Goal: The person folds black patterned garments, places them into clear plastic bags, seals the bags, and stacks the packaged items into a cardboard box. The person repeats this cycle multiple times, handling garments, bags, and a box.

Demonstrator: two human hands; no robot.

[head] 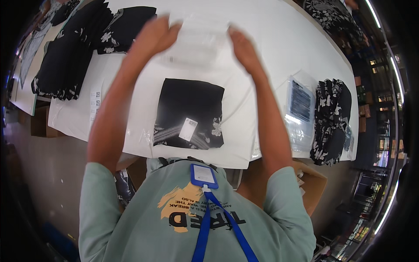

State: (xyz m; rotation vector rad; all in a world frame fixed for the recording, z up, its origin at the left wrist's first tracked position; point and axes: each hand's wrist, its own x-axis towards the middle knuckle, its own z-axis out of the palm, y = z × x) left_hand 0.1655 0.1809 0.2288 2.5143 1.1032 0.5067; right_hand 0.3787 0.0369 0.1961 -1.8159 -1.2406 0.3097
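Both arms reach forward over the white-covered table (242, 98). A clear plastic bag (196, 46), blurred by motion, spreads between my hands. My left hand (160, 34) grips its left side, and my right hand (242, 46) pinches it near the upper right corner. Nearer to my body lies a folded black garment (191, 98) with pale floral print and grey stripes along its lower part. A white tag (188, 129) bearing print and a code rests on that garment.
Stacks of folded black floral garments (70, 49) fill the left, with another folded one (127, 29) beside them. A label sheet (95, 104) lies left. At right are clear plastic bags (299, 101) and folded black-and-white garments (332, 121). Cardboard boxes (314, 186) stand below the table edge.
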